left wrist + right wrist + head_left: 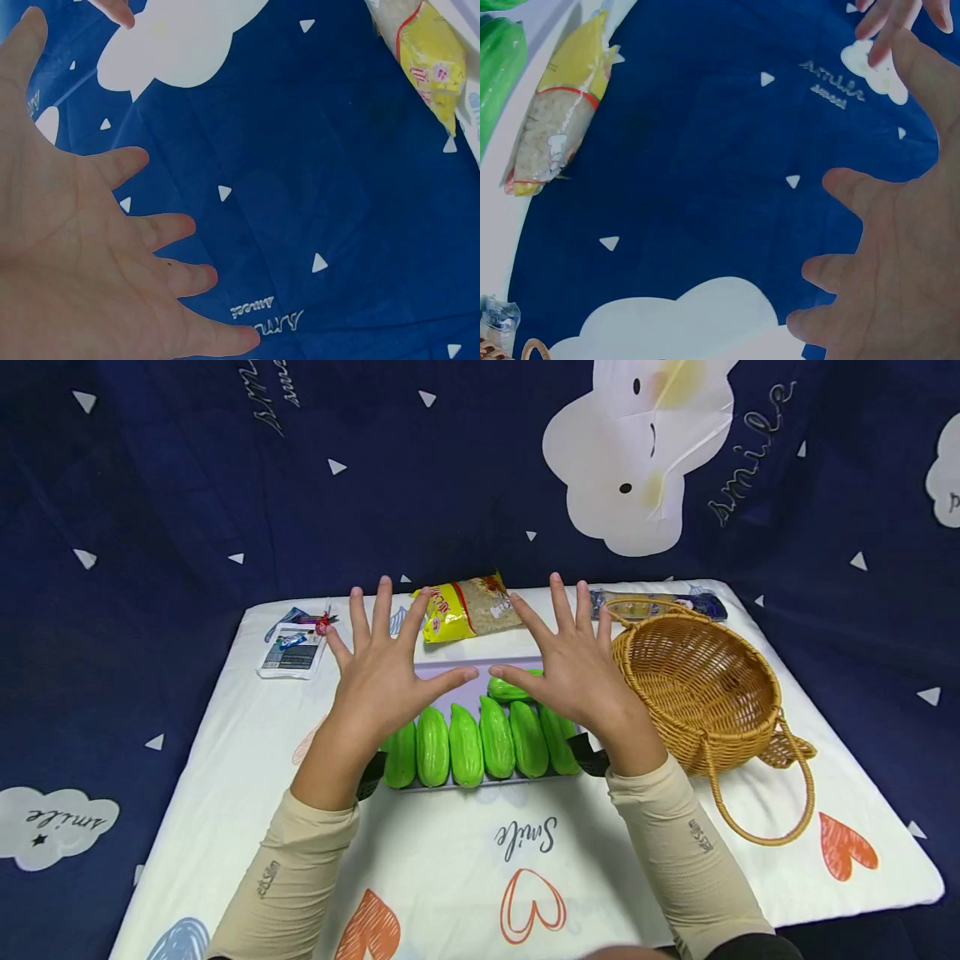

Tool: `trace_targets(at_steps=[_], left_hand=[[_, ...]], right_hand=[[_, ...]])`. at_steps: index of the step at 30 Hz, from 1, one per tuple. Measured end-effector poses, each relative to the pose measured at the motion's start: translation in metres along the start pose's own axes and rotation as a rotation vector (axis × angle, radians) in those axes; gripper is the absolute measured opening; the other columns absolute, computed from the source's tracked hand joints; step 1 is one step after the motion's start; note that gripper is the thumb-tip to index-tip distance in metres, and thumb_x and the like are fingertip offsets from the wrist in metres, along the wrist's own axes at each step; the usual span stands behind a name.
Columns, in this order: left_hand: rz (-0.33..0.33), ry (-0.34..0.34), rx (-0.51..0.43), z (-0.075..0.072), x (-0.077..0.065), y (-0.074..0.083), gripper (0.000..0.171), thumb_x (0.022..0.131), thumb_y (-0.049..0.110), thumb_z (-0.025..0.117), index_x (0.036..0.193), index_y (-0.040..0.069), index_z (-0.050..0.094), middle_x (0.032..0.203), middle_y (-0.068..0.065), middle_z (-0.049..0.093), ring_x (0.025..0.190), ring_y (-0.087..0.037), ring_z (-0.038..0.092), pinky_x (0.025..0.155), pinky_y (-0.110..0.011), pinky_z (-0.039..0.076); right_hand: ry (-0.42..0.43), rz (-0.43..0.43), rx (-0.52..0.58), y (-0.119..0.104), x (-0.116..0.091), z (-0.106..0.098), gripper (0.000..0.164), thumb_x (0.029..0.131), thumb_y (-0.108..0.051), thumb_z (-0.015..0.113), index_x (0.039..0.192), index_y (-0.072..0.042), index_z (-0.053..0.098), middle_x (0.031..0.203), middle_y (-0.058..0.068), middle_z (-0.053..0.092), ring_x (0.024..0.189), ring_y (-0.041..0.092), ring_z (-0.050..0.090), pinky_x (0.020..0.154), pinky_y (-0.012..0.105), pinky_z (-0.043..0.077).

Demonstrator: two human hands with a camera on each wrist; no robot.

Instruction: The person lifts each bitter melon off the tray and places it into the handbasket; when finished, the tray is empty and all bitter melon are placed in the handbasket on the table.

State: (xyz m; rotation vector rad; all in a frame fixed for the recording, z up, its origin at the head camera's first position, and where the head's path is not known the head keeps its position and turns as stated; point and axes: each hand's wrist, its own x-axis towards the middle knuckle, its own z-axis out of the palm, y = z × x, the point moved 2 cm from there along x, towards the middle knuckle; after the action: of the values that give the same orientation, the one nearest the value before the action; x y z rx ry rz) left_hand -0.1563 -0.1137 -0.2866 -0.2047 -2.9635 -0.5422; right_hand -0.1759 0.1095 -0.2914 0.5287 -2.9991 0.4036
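Observation:
Both hands are held up above the table with fingers spread and nothing in them. In the head view the left hand (382, 681) is over the left end of a pale purple tray (442, 670). The right hand (581, 677) hovers over the tray's right end, its thumb tip close to the left thumb tip. A row of several bright green, ridged, elongated vegetables (467, 745) lies in the tray, with another lying crosswise behind them, partly hidden by the right hand. Each wrist view shows an open palm, the left palm (67, 240) and the right palm (907, 247).
Behind the tray lies a yellow and clear bag of grain-like food (468, 607). A wicker basket (701, 685) with looped handles stands at right, a clear and blue package (701, 605) behind it. At back left sit a white flat pack (292, 652) and small wrapped items (322, 623).

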Motion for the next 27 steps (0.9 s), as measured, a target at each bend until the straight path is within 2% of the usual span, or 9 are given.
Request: trace_targets(at_steps=[6, 9, 12, 15, 18, 20, 23, 27], left_hand=[[0.004, 0.010, -0.007, 0.002, -0.002, 0.001, 0.103, 0.075, 0.077, 0.058, 0.156, 0.036, 0.010, 0.163, -0.009, -0.012, 0.145, -0.036, -0.022, 0.103, -0.076, -0.009], [0.003, 0.021, -0.012, 0.003, -0.004, -0.001, 0.102, 0.077, 0.077, 0.056, 0.157, 0.032, 0.012, 0.163, -0.011, -0.006, 0.147, -0.037, -0.017, 0.104, -0.076, -0.005], [-0.022, 0.026, -0.046, 0.008, -0.007, -0.014, 0.094, 0.084, 0.072, 0.052, 0.156, 0.022, 0.019, 0.161, -0.016, 0.011, 0.148, -0.040, 0.001, 0.108, -0.072, 0.007], [-0.095, 0.011, -0.091, 0.020, -0.015, -0.039, 0.076, 0.096, 0.055, 0.048, 0.151, 0.007, 0.030, 0.151, -0.025, 0.031, 0.139, -0.046, 0.027, 0.106, -0.067, 0.024], [-0.197, -0.044, -0.116, 0.040, -0.027, -0.070, 0.057, 0.102, 0.033, 0.045, 0.143, -0.006, 0.040, 0.139, -0.032, 0.043, 0.126, -0.051, 0.042, 0.099, -0.064, 0.036], [-0.254, -0.107, -0.118, 0.055, -0.036, -0.089, 0.048, 0.103, 0.023, 0.043, 0.138, -0.009, 0.044, 0.132, -0.033, 0.049, 0.120, -0.051, 0.047, 0.095, -0.062, 0.040], [-0.293, -0.214, -0.129, 0.075, -0.046, -0.108, 0.041, 0.102, 0.014, 0.042, 0.134, -0.011, 0.048, 0.125, -0.032, 0.054, 0.115, -0.049, 0.052, 0.093, -0.059, 0.043], [-0.324, -0.302, -0.184, 0.096, -0.056, -0.118, 0.039, 0.102, 0.009, 0.040, 0.134, -0.011, 0.047, 0.125, -0.031, 0.055, 0.115, -0.047, 0.053, 0.093, -0.055, 0.045]], right_hand=[[-0.003, -0.002, -0.014, 0.000, -0.001, 0.000, 0.086, 0.085, -0.076, 0.046, 0.155, -0.040, 0.012, 0.160, 0.005, -0.021, 0.143, 0.034, -0.026, 0.111, 0.067, -0.005], [0.000, -0.001, -0.002, 0.002, -0.003, 0.002, 0.084, 0.086, -0.075, 0.045, 0.155, -0.040, 0.013, 0.161, 0.006, -0.018, 0.144, 0.035, -0.023, 0.112, 0.066, -0.004], [0.013, 0.003, 0.042, 0.007, -0.009, 0.009, 0.078, 0.089, -0.071, 0.044, 0.155, -0.037, 0.017, 0.163, 0.010, -0.006, 0.147, 0.038, -0.011, 0.114, 0.064, 0.002], [0.034, 0.006, 0.116, 0.016, -0.021, 0.024, 0.070, 0.095, -0.060, 0.044, 0.155, -0.031, 0.023, 0.161, 0.017, 0.014, 0.147, 0.041, 0.011, 0.112, 0.063, 0.018], [0.045, 0.022, 0.166, 0.026, -0.035, 0.044, 0.062, 0.100, -0.047, 0.046, 0.153, -0.022, 0.030, 0.152, 0.021, 0.033, 0.138, 0.041, 0.034, 0.105, 0.061, 0.033], [0.048, 0.048, 0.183, 0.033, -0.045, 0.058, 0.058, 0.101, -0.039, 0.048, 0.151, -0.015, 0.033, 0.146, 0.022, 0.040, 0.132, 0.041, 0.041, 0.102, 0.060, 0.038], [0.050, 0.116, 0.208, 0.041, -0.057, 0.076, 0.055, 0.101, -0.031, 0.049, 0.149, -0.007, 0.036, 0.143, 0.022, 0.044, 0.130, 0.041, 0.044, 0.103, 0.057, 0.038], [0.049, 0.176, 0.233, 0.048, -0.070, 0.094, 0.052, 0.100, -0.019, 0.049, 0.145, 0.002, 0.037, 0.143, 0.026, 0.042, 0.131, 0.042, 0.042, 0.105, 0.056, 0.037]])
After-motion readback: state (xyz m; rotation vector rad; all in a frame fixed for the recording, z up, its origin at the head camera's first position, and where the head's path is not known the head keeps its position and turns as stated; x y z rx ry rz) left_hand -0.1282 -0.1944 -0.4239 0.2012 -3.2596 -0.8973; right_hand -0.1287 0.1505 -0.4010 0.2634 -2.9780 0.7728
